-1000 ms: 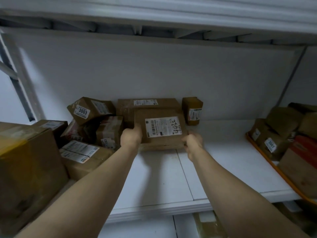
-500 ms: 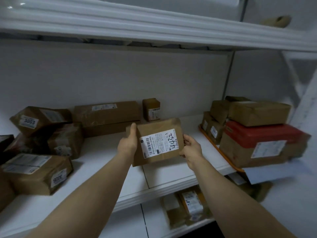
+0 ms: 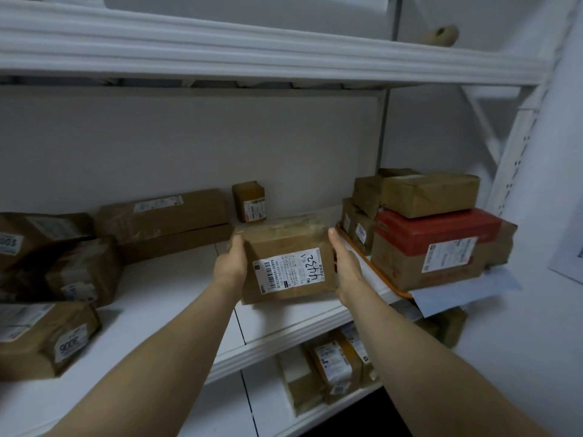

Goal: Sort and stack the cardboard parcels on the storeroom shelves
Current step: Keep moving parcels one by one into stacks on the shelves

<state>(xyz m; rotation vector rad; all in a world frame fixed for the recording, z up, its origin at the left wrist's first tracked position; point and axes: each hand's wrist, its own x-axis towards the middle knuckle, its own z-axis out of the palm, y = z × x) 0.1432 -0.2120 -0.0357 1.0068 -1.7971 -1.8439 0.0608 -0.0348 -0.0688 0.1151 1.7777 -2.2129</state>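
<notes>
Two hands hold the labelled parcel over the middle shelf, the left hand curled round its 9 o'clock side and the right hand pressed flat at 3 o'clock, with a red-topped box just beyond at 3 o'clock.

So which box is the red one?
The big box on the right, sitting on the orange tray under a brown parcel. Its top is red; every other parcel is plain brown cardboard.

Bare shelf between parcel heap and tray
</notes>
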